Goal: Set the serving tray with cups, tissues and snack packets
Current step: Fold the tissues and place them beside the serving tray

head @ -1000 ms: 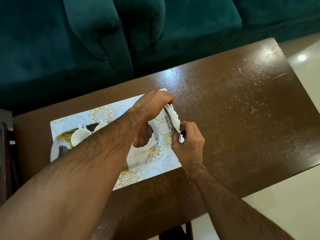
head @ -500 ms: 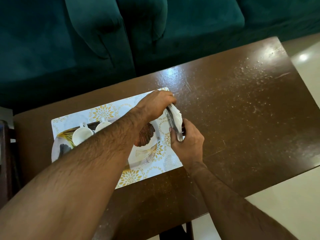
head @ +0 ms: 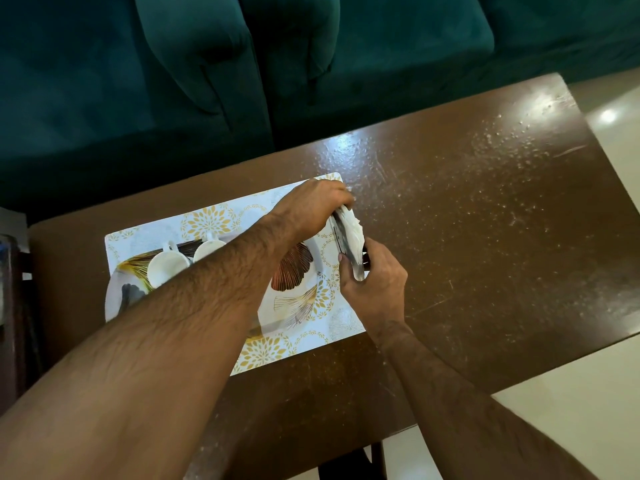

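While both hands (head: 317, 209) (head: 375, 282) pinch the soft tissues (head: 351, 233) in their holder mid-frame, hold the stiff frame.

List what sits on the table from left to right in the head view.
First white cup → second white cup → brown leaf print on the tray → tissues, held by the left hand and right hand → bare brown table.

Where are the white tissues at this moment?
In the head view, the white tissues are held between both hands, left hand and right hand, at the placemat's right edge.
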The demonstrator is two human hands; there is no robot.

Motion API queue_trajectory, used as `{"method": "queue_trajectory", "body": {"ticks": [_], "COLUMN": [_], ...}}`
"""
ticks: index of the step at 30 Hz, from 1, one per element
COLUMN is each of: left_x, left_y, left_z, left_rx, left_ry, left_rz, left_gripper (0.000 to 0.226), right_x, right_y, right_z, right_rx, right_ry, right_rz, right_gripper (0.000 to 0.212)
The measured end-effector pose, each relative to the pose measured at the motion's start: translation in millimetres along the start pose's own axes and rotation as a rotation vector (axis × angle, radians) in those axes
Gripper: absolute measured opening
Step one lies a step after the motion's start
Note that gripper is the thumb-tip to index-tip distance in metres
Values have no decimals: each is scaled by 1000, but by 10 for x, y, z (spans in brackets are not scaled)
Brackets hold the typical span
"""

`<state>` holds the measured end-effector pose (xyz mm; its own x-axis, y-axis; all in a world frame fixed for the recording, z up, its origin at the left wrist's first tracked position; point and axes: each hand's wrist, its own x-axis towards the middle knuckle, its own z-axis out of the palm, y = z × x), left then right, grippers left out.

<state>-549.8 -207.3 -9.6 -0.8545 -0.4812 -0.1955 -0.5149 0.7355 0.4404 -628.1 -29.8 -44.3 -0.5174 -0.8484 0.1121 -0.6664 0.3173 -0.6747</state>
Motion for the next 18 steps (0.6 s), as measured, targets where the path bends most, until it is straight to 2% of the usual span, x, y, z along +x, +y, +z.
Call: {"method": "queue_trajectory", "body": {"ticks": [18], "left_x": [-153], "left_y": [-59], "left_z": [-39], "left_rx": [20], "left_ry": [-29], "left_rz": [-5], "left_gripper": [46], "right_x": [-92], "right_y": [-108], "right_z": [62], "right_rx": [3], "right_ry": [-27], "right_rz": [-12], "right_gripper": [32]}}
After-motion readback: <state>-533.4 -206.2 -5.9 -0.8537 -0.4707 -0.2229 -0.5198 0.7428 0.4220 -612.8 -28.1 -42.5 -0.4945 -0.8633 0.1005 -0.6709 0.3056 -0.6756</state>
